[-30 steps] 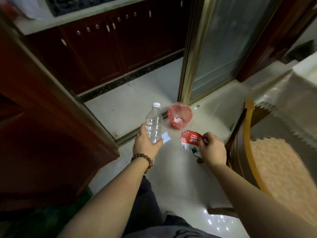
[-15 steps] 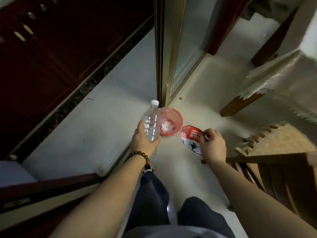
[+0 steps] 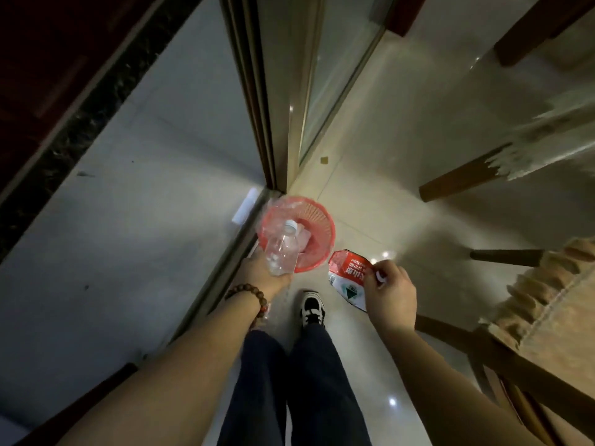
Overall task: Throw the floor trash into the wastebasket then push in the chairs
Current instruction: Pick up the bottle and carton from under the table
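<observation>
A small red mesh wastebasket [image 3: 318,214] with a clear liner stands on the floor beside the sliding door track, white scraps inside it. My left hand [image 3: 259,273] grips the base of a clear plastic bottle [image 3: 282,251], whose capped end tips over the basket's opening. My right hand [image 3: 391,289] pinches a crumpled red and white wrapper [image 3: 346,275] just right of the basket's rim. A wooden chair [image 3: 528,329] with a woven seat cushion stands at the right, its seat close to my right forearm.
A gold-framed sliding glass door [image 3: 299,91] rises straight ahead of the basket. A table leg [image 3: 460,180] and a fringed tablecloth [image 3: 541,149] sit at upper right. Dark wooden cabinets [image 3: 48,59] line the upper left. My shoe [image 3: 311,308] stands just behind the basket.
I have stepped closer and now look straight down on the basket. My left hand has tipped the bottle over its opening. My right hand has carried the wrapper nearer to the rim.
</observation>
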Tool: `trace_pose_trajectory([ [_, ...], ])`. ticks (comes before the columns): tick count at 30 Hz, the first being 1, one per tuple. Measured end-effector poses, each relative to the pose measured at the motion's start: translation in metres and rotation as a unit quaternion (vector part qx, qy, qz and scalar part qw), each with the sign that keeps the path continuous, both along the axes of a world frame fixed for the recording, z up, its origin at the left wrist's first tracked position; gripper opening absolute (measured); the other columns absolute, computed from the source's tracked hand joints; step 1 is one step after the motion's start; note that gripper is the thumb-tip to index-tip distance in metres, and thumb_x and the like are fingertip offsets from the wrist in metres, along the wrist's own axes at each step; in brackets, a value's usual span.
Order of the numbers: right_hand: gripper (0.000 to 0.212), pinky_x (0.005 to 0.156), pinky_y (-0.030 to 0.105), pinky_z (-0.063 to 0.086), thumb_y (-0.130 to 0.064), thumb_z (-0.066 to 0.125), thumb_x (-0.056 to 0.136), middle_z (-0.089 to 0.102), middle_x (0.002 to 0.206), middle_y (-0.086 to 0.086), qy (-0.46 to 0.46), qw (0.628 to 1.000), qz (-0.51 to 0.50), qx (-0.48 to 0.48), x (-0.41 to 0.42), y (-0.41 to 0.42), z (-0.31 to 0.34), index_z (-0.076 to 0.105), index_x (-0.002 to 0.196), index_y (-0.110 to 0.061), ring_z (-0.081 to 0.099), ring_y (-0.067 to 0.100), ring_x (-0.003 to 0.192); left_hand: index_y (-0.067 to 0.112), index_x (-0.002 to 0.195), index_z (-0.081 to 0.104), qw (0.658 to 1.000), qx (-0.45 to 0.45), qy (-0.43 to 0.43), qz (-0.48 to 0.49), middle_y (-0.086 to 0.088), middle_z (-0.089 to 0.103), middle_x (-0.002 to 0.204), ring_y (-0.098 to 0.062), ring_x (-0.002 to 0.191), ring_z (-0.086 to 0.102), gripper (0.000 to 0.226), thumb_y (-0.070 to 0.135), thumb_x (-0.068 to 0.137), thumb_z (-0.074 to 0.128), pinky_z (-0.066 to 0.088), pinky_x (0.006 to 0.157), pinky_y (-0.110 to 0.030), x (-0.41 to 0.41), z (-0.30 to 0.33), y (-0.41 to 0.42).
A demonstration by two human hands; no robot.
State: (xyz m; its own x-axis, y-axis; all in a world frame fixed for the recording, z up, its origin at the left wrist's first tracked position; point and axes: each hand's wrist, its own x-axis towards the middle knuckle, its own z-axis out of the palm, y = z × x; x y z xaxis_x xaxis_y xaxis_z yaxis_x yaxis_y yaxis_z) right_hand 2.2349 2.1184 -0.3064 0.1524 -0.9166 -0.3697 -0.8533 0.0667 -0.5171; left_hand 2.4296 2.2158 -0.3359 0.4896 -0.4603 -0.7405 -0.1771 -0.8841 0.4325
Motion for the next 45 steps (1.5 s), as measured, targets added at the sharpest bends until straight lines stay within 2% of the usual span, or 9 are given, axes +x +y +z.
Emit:
trace_pose_trajectory([
  [3, 0.012, 0.064, 0.025, 0.041, -0.020, 0.058, 0.090, 0.058, 0.096, 0.005, 0.016, 1.000, 0.017, 0.006, 0.009, -0.016, -0.061, 0.061, 0.095, -0.009, 0.052, 0.016, 0.079, 0.022, 0.117, 0.053, 0.999, 0.018, 0.019, 0.021, 0.001, 0.064, 0.105, -0.021, 0.092, 0.061, 0.056, 0.046, 0.072, 0.076, 0.054, 0.081, -0.036, 0.008, -0.067, -0.027],
  [7, 0.013, 0.067, 0.034, 0.051, -0.022, 0.058, 0.089, 0.058, 0.098, 0.005, 0.022, 0.999, 0.013, 0.023, 0.017, -0.025, -0.118, 0.060, 0.096, -0.010, 0.056, 0.019, 0.082, 0.024, 0.122, 0.052, 0.999, 0.030, 0.034, 0.000, 0.003, 0.061, 0.103, -0.018, 0.086, 0.057, 0.052, 0.043, 0.079, 0.073, 0.051, 0.078, -0.032, 0.016, -0.121, -0.050],
  [10, 0.012, 0.068, 0.036, 0.053, -0.021, 0.057, 0.090, 0.059, 0.099, 0.004, 0.022, 0.999, 0.014, 0.023, 0.026, -0.031, -0.141, 0.060, 0.094, -0.011, 0.056, 0.018, 0.081, 0.026, 0.134, 0.042, 0.999, 0.036, 0.024, 0.009, 0.003, 0.059, 0.116, -0.020, 0.093, 0.061, 0.067, 0.059, 0.078, 0.063, 0.055, 0.075, -0.036, 0.025, -0.142, -0.053],
  [12, 0.012, 0.065, 0.032, 0.050, -0.021, 0.057, 0.090, 0.059, 0.099, 0.005, 0.017, 1.000, 0.014, 0.012, 0.033, -0.033, -0.147, 0.060, 0.094, -0.010, 0.053, 0.016, 0.079, 0.029, 0.135, 0.042, 1.000, 0.024, -0.012, 0.014, 0.000, 0.058, 0.126, -0.023, 0.103, 0.061, 0.069, 0.065, 0.078, 0.057, 0.053, 0.079, -0.035, 0.030, -0.143, -0.049],
  [18, 0.011, 0.065, 0.035, 0.049, -0.021, 0.057, 0.091, 0.059, 0.098, 0.007, -0.010, 1.000, 0.011, -0.025, 0.072, -0.043, -0.171, 0.060, 0.093, -0.011, 0.053, 0.018, 0.077, 0.035, 0.141, 0.036, 0.996, -0.026, -0.081, 0.006, -0.002, 0.045, 0.139, -0.026, 0.118, 0.052, 0.054, 0.049, 0.091, 0.050, 0.044, 0.089, -0.036, 0.039, -0.130, -0.032],
  [24, 0.020, 0.081, 0.036, 0.050, -0.028, 0.055, 0.091, 0.055, 0.117, 0.004, -0.020, 0.996, 0.056, 0.062, 0.120, -0.048, -0.227, 0.057, 0.107, -0.016, 0.058, 0.024, 0.096, 0.029, 0.143, 0.035, 0.992, -0.066, -0.108, -0.005, -0.003, 0.045, 0.139, -0.022, 0.123, 0.047, 0.057, 0.045, 0.091, 0.052, 0.037, 0.090, -0.029, 0.041, -0.145, -0.024],
  [28, 0.044, 0.089, 0.034, 0.047, -0.040, 0.053, 0.092, 0.053, 0.132, 0.005, -0.022, 0.988, 0.097, 0.119, 0.130, -0.045, -0.246, 0.049, 0.131, -0.019, 0.060, 0.025, 0.105, 0.020, 0.146, 0.030, 0.991, -0.067, -0.119, 0.000, -0.006, 0.041, 0.144, -0.023, 0.130, 0.040, 0.065, 0.041, 0.090, 0.056, 0.038, 0.098, -0.034, 0.043, -0.155, -0.022],
  [36, 0.052, 0.103, 0.044, 0.040, -0.035, 0.054, 0.091, 0.043, 0.146, 0.004, -0.027, 0.987, 0.141, 0.067, 0.103, -0.043, -0.198, 0.041, 0.139, -0.020, 0.044, 0.025, 0.128, 0.020, 0.147, 0.027, 0.988, -0.071, -0.139, -0.014, -0.006, 0.040, 0.145, -0.024, 0.132, 0.038, 0.069, 0.043, 0.089, 0.056, 0.042, 0.104, -0.043, 0.045, -0.113, -0.023],
  [45, 0.057, 0.113, 0.040, 0.026, -0.041, 0.052, 0.092, 0.033, 0.151, 0.006, -0.031, 0.989, 0.147, 0.007, 0.073, -0.048, -0.009, 0.036, 0.143, -0.019, 0.029, 0.023, 0.138, 0.021, 0.144, 0.029, 0.975, -0.094, -0.184, -0.078, -0.007, 0.041, 0.144, -0.028, 0.132, 0.038, 0.067, 0.048, 0.088, 0.052, 0.038, 0.107, -0.047, 0.036, 0.047, -0.035],
])
